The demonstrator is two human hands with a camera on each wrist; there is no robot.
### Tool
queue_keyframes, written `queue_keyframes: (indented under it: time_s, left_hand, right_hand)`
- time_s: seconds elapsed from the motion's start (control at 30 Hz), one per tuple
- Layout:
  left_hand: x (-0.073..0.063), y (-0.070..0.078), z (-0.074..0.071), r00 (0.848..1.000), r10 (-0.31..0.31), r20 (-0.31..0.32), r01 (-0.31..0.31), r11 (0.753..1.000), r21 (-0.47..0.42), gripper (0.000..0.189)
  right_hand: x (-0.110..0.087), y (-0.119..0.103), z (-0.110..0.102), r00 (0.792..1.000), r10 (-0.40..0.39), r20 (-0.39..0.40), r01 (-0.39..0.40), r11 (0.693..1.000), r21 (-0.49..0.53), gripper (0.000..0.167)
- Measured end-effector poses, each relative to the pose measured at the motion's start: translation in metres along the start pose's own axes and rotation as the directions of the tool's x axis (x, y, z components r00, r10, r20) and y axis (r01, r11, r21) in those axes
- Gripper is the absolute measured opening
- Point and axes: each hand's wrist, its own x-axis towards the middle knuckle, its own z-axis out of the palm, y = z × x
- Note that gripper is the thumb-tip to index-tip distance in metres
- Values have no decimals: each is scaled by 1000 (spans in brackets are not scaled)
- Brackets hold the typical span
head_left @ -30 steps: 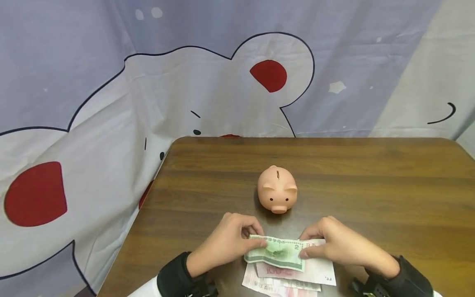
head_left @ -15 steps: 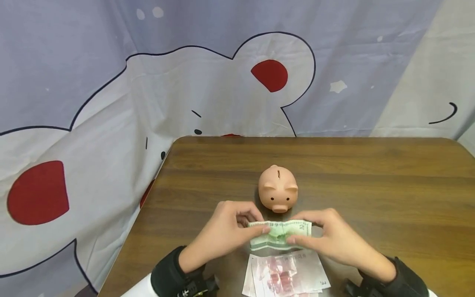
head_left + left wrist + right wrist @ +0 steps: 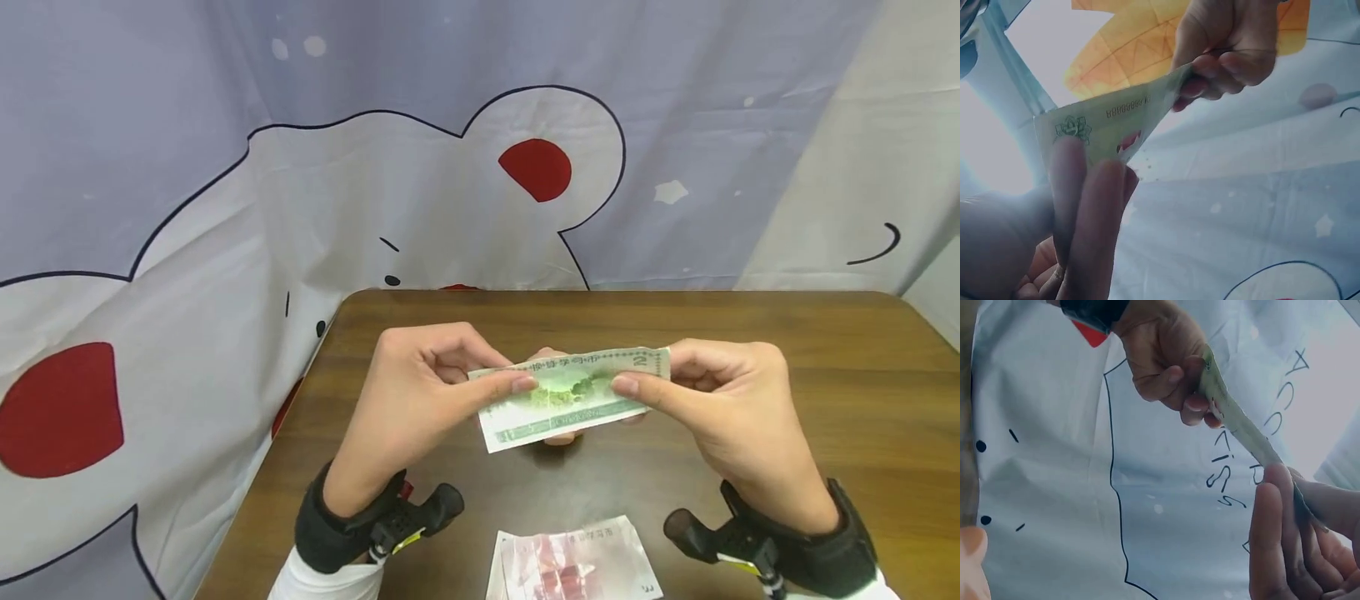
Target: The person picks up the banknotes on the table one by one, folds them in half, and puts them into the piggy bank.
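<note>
A green banknote (image 3: 570,392) marked with a 2 is stretched between both hands, raised above the table. My left hand (image 3: 420,392) pinches its left end, thumb on the near face and fingers behind. At the other end my right hand (image 3: 738,408) pinches it the same way. The left wrist view shows the back of the banknote (image 3: 1110,119) with a printed number and a flower emblem. Behind the note, the piggy bank (image 3: 558,438) is mostly hidden; only small parts of its top and underside show. Its pinkish side (image 3: 972,562) appears at the edge of the right wrist view.
A small stack of reddish and white banknotes (image 3: 577,558) lies on the wooden table (image 3: 825,400) at the near edge, below the hands. A patterned curtain (image 3: 375,200) hangs behind the table. Both wrists wear black camera straps (image 3: 810,542).
Both hands have lifted the green banknote up and away from the stack, and it now covers most of the piggy bank. The right hand has slid outward toward the note's right end.
</note>
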Motion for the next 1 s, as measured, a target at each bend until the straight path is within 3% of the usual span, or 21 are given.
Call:
queue_keyframes:
  time_s: [0.13,0.17,0.2,0.23,0.27,0.3,0.33,0.37,0.4,0.43,0.47,0.53,0.63,0.7,0.73,0.77,0.8,0.83,0.9,0.97,1.0]
  left_hand:
    - [-2,-3,6,997,49,-63,-54,995,-84,10]
    - [-2,-3,9,994,71,-88,-80,991,-110,9]
    - [-2,-4,13,989,94,-115,-109,985,-136,9]
    - [-3,-5,17,983,114,-146,-137,978,-156,9]
    - [-3,-5,22,976,135,-173,-165,971,-172,9]
    - [-4,-6,27,968,154,-197,-191,963,-188,9]
    - [-4,-6,31,961,172,-215,-217,954,-206,9]
    - [-5,-6,36,955,190,-230,-240,946,-216,9]
    - [-5,-6,40,949,205,-241,-261,938,-228,10]
    - [-6,-6,43,945,218,-245,-277,930,-240,10]
    - [-6,-6,46,942,231,-243,-292,922,-255,9]
    - [-7,-5,51,945,243,-219,-303,902,-308,7]
    - [-9,-3,54,960,232,-157,-278,863,-422,14]
    - [-10,-2,54,966,222,-133,-258,854,-453,20]
    - [-10,-2,54,968,215,-127,-250,854,-457,22]
    - [-9,-3,54,968,213,-135,-251,867,-431,25]
    - [-9,-3,53,966,214,-147,-256,881,-399,26]
    - [-8,-4,51,964,212,-163,-258,897,-359,27]
    - [-6,-6,47,960,205,-191,-254,924,-286,24]
    - [-4,-9,42,961,190,-200,-234,946,-226,22]
    - [-3,-9,39,963,182,-197,-221,954,-201,21]
  right_hand:
    - [-2,1,5,983,-155,-97,162,984,69,13]
    - [-3,3,7,960,-246,-135,258,963,79,13]
    - [-3,6,10,914,-356,-194,376,923,79,13]
    - [-2,10,14,842,-482,-244,507,861,49,13]
    - [-2,14,18,744,-606,-282,630,777,-5,13]
    - [-2,20,22,633,-715,-297,732,678,-70,14]
    - [-2,26,25,518,-805,-291,806,573,-151,15]
    - [-2,31,28,415,-869,-270,848,477,-232,16]
    - [-3,36,30,338,-911,-235,859,401,-318,16]
    - [-4,39,32,291,-940,-180,854,340,-393,15]
    - [-5,42,33,264,-956,-130,841,294,-454,14]
    - [-4,46,37,240,-970,-44,805,224,-549,11]
    - [0,46,45,241,-970,14,765,181,-618,7]
    - [4,42,51,243,-970,3,748,186,-637,7]
    - [5,40,54,258,-966,-7,745,204,-635,9]
    - [5,36,56,293,-956,-11,752,238,-615,11]
    - [4,32,58,348,-937,-17,762,293,-577,15]
    - [4,28,58,417,-909,-19,780,368,-506,18]
    - [0,20,56,592,-806,-15,774,573,-270,24]
    - [-5,14,50,767,-641,-2,641,767,6,30]
    - [-7,12,46,832,-556,2,550,824,132,32]
